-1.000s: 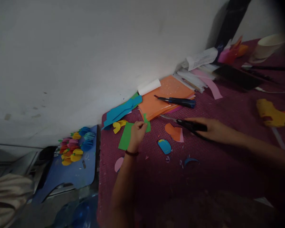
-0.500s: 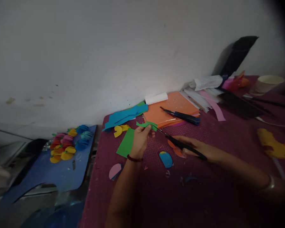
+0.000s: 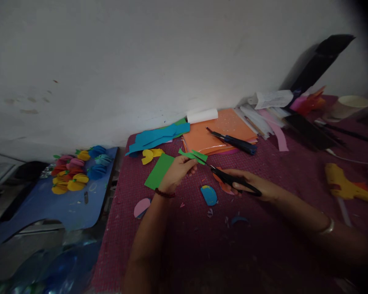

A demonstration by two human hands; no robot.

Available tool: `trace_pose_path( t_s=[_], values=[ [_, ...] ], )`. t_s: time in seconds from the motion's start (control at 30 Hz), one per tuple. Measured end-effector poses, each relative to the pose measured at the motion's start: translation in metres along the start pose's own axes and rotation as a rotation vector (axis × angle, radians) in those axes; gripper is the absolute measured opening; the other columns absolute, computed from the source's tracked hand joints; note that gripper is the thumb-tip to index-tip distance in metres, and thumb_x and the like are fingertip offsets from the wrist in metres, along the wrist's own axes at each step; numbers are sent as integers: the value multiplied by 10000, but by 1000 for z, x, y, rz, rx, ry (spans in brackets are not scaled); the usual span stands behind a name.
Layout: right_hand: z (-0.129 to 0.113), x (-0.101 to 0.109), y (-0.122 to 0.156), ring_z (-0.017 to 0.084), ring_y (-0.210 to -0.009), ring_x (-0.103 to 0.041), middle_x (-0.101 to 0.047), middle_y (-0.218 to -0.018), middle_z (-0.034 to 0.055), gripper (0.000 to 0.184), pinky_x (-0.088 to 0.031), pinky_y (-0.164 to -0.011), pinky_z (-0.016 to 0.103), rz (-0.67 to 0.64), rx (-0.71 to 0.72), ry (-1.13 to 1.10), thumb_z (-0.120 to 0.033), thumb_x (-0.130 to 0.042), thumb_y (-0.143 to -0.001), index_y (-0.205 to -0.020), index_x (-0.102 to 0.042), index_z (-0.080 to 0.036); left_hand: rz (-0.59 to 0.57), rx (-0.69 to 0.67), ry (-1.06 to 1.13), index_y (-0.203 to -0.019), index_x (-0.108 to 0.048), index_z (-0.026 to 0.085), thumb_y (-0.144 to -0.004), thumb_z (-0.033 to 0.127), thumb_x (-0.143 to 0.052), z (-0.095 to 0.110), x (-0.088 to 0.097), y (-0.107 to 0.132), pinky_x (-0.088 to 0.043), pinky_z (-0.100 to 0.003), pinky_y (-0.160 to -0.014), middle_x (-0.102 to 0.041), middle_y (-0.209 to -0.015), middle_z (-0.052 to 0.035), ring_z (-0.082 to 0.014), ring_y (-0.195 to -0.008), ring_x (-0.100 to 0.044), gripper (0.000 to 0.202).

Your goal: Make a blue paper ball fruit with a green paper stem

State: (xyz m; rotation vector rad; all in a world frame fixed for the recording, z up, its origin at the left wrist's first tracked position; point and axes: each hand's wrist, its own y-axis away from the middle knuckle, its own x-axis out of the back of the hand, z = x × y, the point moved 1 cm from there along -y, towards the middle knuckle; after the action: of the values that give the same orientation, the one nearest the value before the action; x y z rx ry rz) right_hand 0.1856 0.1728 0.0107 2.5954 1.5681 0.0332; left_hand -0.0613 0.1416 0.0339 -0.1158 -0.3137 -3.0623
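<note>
My left hand [image 3: 179,170] pinches a narrow green paper strip [image 3: 200,156] above the table. Black-handled scissors [image 3: 230,178] are in my right hand [image 3: 254,183], their blades slightly apart at the strip's right part. A larger green sheet [image 3: 159,171] lies beside my left wrist. Below the scissors rest a blue half-round paper piece [image 3: 209,196] and, partly under my right hand, orange paper pieces [image 3: 222,183]. A pink half-round piece [image 3: 142,207] sits near my left forearm. Yellow paper cut-outs [image 3: 150,155] lie behind the green sheet.
Blue paper strips [image 3: 159,136] and an orange stack [image 3: 202,134] with a blue-handled tool [image 3: 236,143] on it lie along the wall. At right are a yellow glue gun [image 3: 343,181] and a cup [image 3: 351,107]. Colourful paper fruits [image 3: 76,171] sit on a blue board [image 3: 64,210] at left.
The scissor blades have moved onto the green strip, whose right end now shows split around them. The whole view has shifted slightly; both hands keep their hold.
</note>
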Motion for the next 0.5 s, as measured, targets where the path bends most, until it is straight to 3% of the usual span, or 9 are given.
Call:
trace_pose_path(
  t_s=[0.2,0.5],
  values=[
    [-4,-2,-1,116,-672,-421,-527,-842,43,627,-370,-560,221,15,-18,-4,-534,-622,-810,-1304,-476,-176,59,21,15,-578,-584,163,-745,243,-576,-1,-4,-1,-348,-203,-434,-575,-538,9,-68,-441,-468,186],
    [-13,-7,0,119,-670,-425,-538,-844,43,633,-354,-542,217,62,-77,41,-583,-641,-768,-1255,-524,-195,88,-4,-1,-601,-573,166,-744,239,-574,0,-5,0,-339,-206,-436,-570,-542,20,-69,-441,-471,160]
  ],
)
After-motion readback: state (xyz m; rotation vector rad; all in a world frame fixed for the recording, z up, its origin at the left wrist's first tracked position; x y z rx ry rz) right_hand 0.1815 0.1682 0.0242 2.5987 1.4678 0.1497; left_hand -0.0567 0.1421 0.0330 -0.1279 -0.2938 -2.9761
